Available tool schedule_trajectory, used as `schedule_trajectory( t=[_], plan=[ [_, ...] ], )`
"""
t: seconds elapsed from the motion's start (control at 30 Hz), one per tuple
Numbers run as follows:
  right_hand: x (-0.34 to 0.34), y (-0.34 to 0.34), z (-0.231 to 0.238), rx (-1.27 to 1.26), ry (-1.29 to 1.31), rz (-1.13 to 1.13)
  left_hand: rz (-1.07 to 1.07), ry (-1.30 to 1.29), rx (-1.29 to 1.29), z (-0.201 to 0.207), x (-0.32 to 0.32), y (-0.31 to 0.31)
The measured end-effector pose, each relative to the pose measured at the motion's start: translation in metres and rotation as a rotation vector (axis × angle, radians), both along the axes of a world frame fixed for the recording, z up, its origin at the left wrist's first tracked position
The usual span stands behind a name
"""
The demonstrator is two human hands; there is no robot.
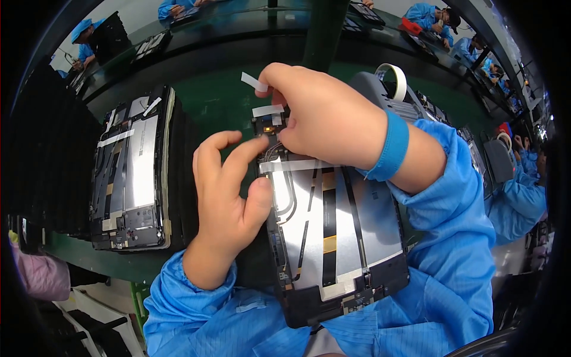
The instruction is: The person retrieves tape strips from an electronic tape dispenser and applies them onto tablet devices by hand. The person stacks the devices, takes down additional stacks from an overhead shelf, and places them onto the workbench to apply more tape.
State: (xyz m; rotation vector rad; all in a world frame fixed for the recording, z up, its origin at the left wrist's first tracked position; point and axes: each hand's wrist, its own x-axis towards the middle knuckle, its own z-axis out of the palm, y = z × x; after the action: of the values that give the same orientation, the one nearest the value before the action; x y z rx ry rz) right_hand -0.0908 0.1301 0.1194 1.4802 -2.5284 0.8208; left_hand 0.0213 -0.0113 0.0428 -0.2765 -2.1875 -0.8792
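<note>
An opened tablet point(380, 220), its back off and silver plates, cables and boards showing, lies tilted in front of me. My left hand point(229, 196) has its fingers spread at the tablet's upper left edge, the index fingertip at the board there. Over the same corner, my right hand point(327, 116) is curled, its thumb low by the board. A short white tape strip point(254, 81) sticks out from its index fingertip. Another white strip point(267, 111) lies at the tablet's top corner, and a longer tape point(288, 166) crosses the silver plate. The right fingers hide part of the corner.
To the left stands a stack of opened tablets point(140, 160) with tape strips on the top one. A grey tape dispenser point(366, 88) with a white tape roll point(399, 83) is beyond my right hand. Co-workers in blue sit along farther benches. A green mat point(208, 110) covers the table.
</note>
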Motion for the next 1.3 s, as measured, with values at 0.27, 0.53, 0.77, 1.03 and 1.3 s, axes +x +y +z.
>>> schedule_trajectory(
  t=[0.27,0.53,0.77,1.03,1.3],
  plan=[
    [-0.022,0.015,0.022,-0.106,-0.499,0.285,-0.039,-0.149,-0.006,0.003,0.001,0.0],
    [-0.013,-0.007,0.023,0.216,-0.194,0.492,-0.045,-0.121,0.028,-0.002,-0.002,0.0],
    [-0.019,0.013,0.002,-0.148,-0.419,0.137,-0.044,-0.138,0.062,-0.002,0.001,0.002],
    [-0.012,0.009,0.0,-0.248,-0.753,0.23,-0.054,-0.13,0.067,-0.003,-0.001,0.0],
    [-0.016,0.01,0.015,-0.11,-0.766,-0.017,-0.057,-0.135,0.075,-0.001,0.001,0.001]
  ],
)
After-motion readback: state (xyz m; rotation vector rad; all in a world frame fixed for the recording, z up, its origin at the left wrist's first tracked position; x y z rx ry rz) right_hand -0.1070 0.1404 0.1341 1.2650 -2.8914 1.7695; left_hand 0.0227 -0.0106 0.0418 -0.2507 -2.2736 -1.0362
